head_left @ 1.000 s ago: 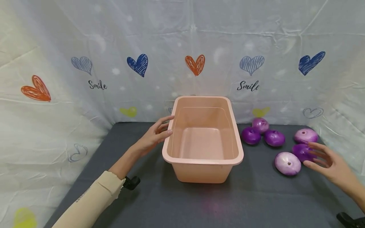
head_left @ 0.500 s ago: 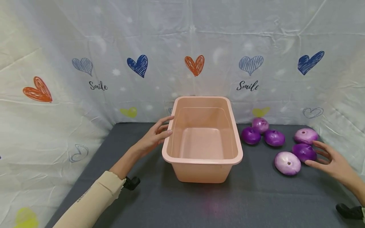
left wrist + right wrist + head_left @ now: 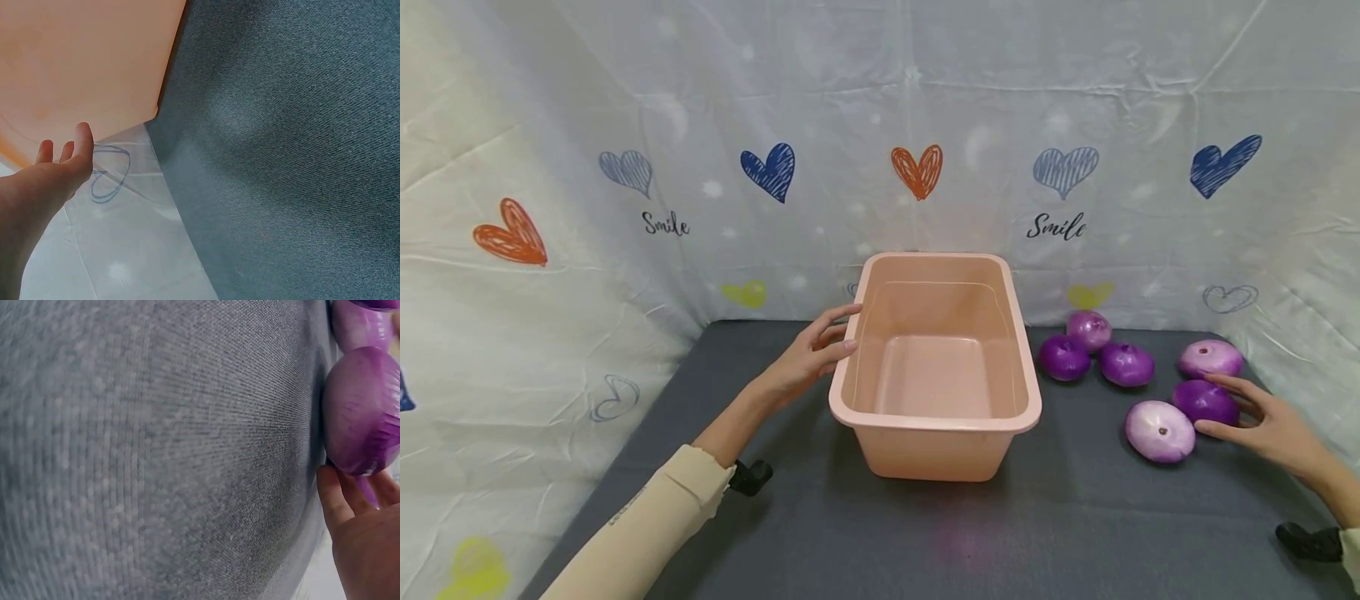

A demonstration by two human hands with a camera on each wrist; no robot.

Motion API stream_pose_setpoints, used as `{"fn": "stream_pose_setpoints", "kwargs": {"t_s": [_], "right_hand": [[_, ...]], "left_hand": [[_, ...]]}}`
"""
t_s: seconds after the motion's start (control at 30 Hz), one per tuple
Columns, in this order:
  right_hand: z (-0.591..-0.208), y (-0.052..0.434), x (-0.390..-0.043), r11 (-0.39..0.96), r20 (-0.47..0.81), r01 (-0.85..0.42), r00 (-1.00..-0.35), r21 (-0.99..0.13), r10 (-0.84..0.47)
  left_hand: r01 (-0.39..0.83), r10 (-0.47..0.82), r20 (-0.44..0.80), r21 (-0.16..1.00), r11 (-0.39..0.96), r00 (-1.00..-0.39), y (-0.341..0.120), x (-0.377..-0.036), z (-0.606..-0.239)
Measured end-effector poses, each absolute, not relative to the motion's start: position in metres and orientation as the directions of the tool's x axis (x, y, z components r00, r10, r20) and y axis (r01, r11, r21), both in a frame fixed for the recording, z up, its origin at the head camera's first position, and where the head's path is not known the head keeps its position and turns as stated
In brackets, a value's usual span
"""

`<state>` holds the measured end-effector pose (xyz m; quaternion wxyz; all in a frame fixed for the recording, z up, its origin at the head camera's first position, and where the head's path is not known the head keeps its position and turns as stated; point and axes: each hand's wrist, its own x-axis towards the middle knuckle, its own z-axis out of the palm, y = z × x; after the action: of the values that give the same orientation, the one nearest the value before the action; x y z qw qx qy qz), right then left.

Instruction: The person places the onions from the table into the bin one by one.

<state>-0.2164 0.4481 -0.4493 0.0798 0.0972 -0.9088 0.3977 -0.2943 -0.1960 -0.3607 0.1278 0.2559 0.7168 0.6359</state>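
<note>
A peach plastic tub [image 3: 936,421] is sitting at the middle of a grey table [image 3: 820,533]. The left hand [image 3: 808,357] is resting open against the tub's left wall, fingers straight. To the right of the tub, the right hand [image 3: 1262,421] is spreading loosely, fingertips touching a dark purple onion [image 3: 1204,400], gripping nothing. A paler onion [image 3: 1158,430] is lying just beside it, toward the tub. The right wrist view is showing the onion cut off and blurred.

You face a bench covered in dark grey cloth [image 3: 925,533], enclosed by a wrinkled white fabric backdrop [image 3: 880,100] printed with hearts and "Smile", evenly lit.
</note>
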Motion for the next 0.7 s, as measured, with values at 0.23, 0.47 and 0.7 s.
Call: {"fn": "stream_pose_setpoints", "kwargs": {"t_s": [0.23,0.47,0.7], "right_hand": [[-0.453,0.452,-0.220,0.632,0.304,-0.317,-0.943,-0.707,-0.133],[-0.452,0.454,-0.218,0.598,0.332,-0.307,-0.941,-0.741,-0.072],[-0.437,0.450,-0.218,0.612,0.313,-0.248,-0.950,-0.751,-0.001]], "left_hand": [[0.227,0.533,0.168,0.973,0.045,-0.829,-0.196,-0.298,-0.361],[0.248,0.525,0.183,0.967,0.055,-0.831,-0.195,-0.299,-0.364],[0.264,0.514,0.202,0.963,0.050,-0.834,-0.196,-0.300,-0.366]]}}
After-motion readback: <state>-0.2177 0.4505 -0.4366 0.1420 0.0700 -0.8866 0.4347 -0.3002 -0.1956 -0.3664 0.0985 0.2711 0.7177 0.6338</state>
